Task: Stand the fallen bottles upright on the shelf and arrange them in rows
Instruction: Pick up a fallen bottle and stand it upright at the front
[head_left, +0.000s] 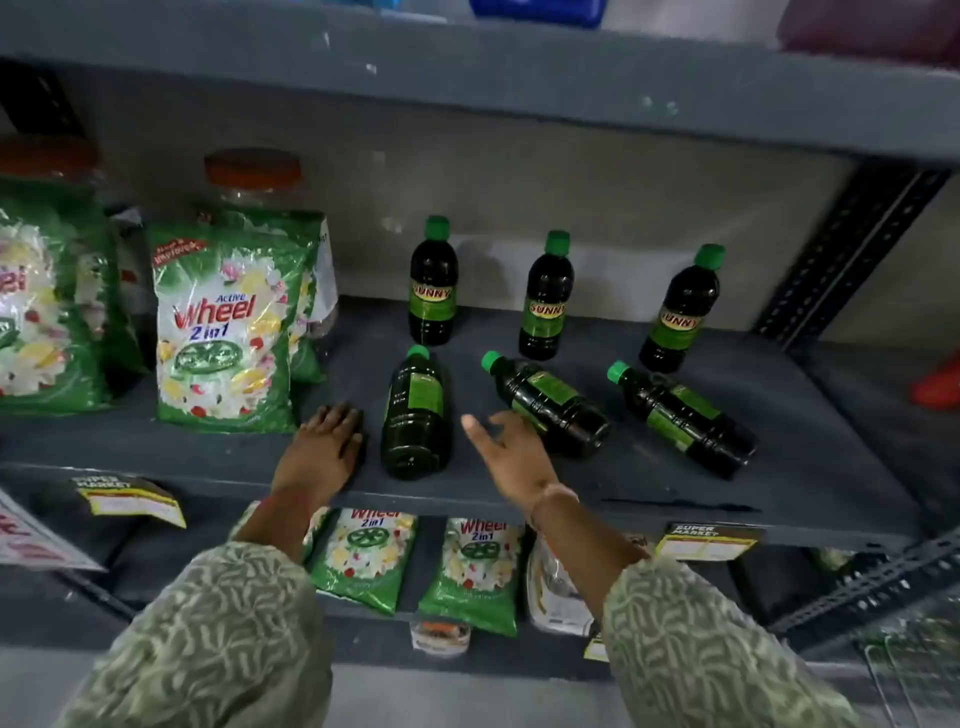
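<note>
Three dark bottles with green caps stand upright at the back of the grey shelf (675, 499): left (432, 283), middle (546, 297), right (680, 312). In front of them three more lie on their sides, caps pointing back: left (415, 415), middle (550, 402), right (685, 418). My left hand (324, 447) rests flat, palm down, on the shelf front, just left of the left fallen bottle. My right hand (511, 452) hovers open with fingers spread, between the left and middle fallen bottles, fingertips close to the middle one. Neither hand holds anything.
Green detergent packets (228, 332) stand on the shelf's left part, with orange-lidded jars (253, 174) behind them. The shelf above (467, 78) overhangs low. A perforated metal upright (841, 254) bounds the right side. More packets (363, 556) sit on the shelf below.
</note>
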